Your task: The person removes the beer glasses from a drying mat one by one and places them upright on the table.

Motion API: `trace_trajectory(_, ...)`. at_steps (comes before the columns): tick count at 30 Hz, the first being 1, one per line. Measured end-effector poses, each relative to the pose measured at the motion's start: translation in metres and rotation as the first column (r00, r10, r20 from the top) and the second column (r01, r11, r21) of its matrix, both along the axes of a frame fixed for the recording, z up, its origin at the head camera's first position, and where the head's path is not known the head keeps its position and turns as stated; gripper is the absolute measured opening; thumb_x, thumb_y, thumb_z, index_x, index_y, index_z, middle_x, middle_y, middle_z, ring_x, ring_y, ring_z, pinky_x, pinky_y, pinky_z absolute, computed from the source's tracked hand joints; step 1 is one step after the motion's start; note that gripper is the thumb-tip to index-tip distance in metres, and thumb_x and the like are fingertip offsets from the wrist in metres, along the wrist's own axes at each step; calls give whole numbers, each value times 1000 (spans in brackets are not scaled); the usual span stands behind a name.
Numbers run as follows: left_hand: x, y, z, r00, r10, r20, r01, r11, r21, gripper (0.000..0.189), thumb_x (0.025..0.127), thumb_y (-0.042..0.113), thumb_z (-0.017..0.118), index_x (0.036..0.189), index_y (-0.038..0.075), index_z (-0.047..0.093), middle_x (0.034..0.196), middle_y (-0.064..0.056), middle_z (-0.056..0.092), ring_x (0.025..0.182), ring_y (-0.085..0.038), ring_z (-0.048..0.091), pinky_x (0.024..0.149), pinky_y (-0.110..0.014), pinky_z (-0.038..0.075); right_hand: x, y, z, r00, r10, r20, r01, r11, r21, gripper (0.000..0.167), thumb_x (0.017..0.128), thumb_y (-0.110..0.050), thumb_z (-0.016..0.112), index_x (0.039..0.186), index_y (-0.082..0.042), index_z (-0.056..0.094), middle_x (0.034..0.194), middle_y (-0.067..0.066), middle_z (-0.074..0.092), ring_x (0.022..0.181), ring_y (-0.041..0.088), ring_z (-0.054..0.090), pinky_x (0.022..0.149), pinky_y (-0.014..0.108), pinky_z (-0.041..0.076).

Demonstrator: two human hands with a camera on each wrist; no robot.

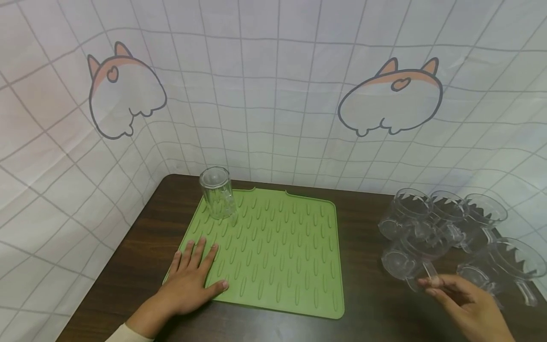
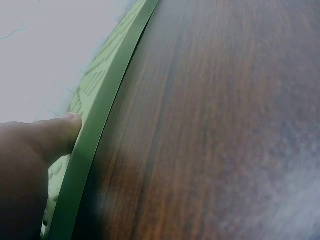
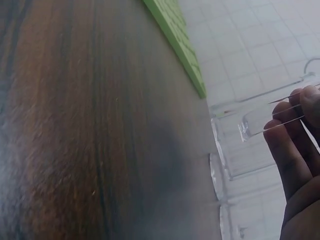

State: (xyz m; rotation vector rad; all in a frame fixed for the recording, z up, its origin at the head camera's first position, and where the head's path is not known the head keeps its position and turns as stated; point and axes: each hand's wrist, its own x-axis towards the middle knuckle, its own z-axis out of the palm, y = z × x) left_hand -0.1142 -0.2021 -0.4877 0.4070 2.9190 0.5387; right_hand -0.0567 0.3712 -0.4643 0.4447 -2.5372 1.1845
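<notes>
My left hand [image 1: 188, 282] lies flat with spread fingers on the front left of a green ridged mat [image 1: 282, 266]. In the left wrist view its thumb [image 2: 65, 132] rests on the mat near the raised edge. Behind that hand, a clear mug [image 1: 217, 194] stands upside down at the mat's back left corner. My right hand [image 1: 466, 304] pinches the handle of another clear mug [image 1: 406, 259], right of the mat. Thumb and fingers meet on the handle in the right wrist view; this mug overlaps the ones behind it in the head view.
Several more clear mugs [image 1: 485, 209] stand mouth up close around the held one, at the right of the dark wooden table [image 1: 361, 280]. One mug [image 1: 514, 259] is at the far right, beyond my right hand. A white grid-patterned cloth [image 1: 295, 118] hangs behind and at both sides.
</notes>
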Motion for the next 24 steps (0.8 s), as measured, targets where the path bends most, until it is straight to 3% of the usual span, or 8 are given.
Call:
trace_trajectory(5, -1, 1, 1, 1000, 1, 6, -1, 1000, -20, 97, 95, 74, 50, 165, 14, 21, 169, -22, 0, 152, -49, -9, 115, -71, -4, 3, 6, -4, 999, 25, -30, -25, 1000, -13, 36, 83, 25, 68, 109, -1, 66, 111, -5, 75, 95, 4, 71, 80, 15, 54)
trace_trajectory(15, -1, -1, -3, 1000, -6, -4, 6, 1000, 19, 96, 95, 71, 52, 164, 12, 23, 169, -24, 1, 152, -50, -9, 114, -72, -7, 13, 8, -5, 997, -76, 6, 76, 997, -5, 30, 87, 20, 68, 110, 0, 65, 109, -2, 75, 93, 4, 71, 80, 16, 55)
trace_trajectory(24, -1, 1, 0, 1000, 9, 15, -8, 1000, -22, 98, 94, 76, 49, 165, 14, 21, 169, -21, -1, 152, -48, -10, 115, -70, -5, 15, 19, -11, 992, -123, -2, 123, 992, -20, 30, 87, 21, 68, 110, 3, 64, 108, -10, 74, 92, 3, 71, 78, 15, 55)
